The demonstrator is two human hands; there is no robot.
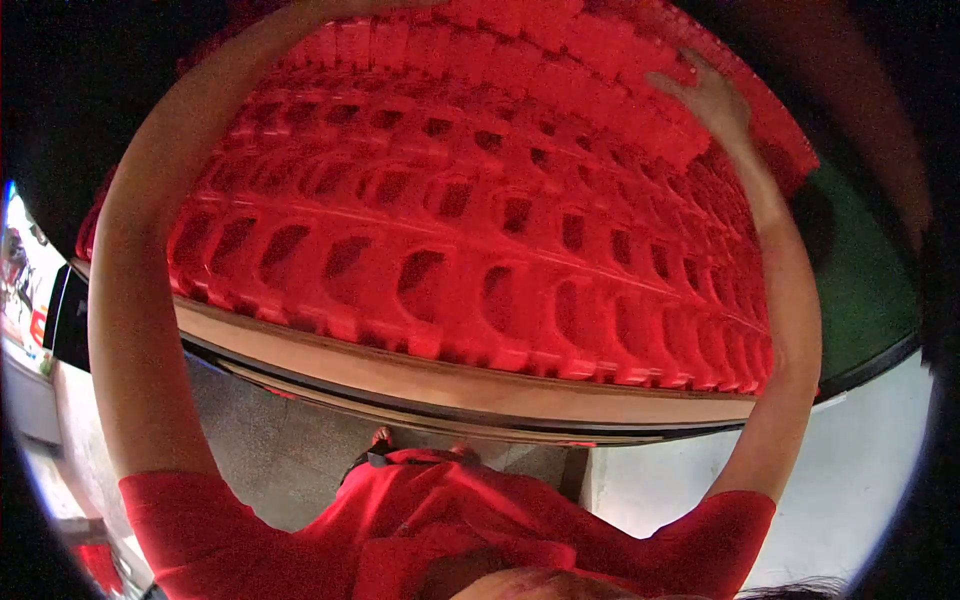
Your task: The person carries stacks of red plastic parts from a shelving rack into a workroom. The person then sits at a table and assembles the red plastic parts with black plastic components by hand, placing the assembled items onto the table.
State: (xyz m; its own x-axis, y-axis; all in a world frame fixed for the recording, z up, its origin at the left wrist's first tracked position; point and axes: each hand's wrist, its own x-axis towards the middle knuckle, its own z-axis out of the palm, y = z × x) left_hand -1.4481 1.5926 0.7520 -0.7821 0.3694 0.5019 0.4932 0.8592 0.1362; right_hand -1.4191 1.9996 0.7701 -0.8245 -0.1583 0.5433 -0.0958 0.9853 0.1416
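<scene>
Rows of red plastic pieces (450, 230) with rounded openings stand packed and stacked in front of me. What exactly these pieces are I cannot make out. At the far right, my right hand (712, 98) reaches over the upper part of the stack (600, 60), fingers spread, seemingly resting on or just above it. My left arm stretches up along the left side, and my left hand (400, 4) is mostly cut off by the top edge of the head view, over the far side of the stack. Its fingers are hidden.
A pale wooden edge (330, 350) runs under the front row. To the right lies a dark green surface (865, 290), with a white surface (680, 490) below it. Grey floor (265, 440) and a bright opening (25, 270) show at the left.
</scene>
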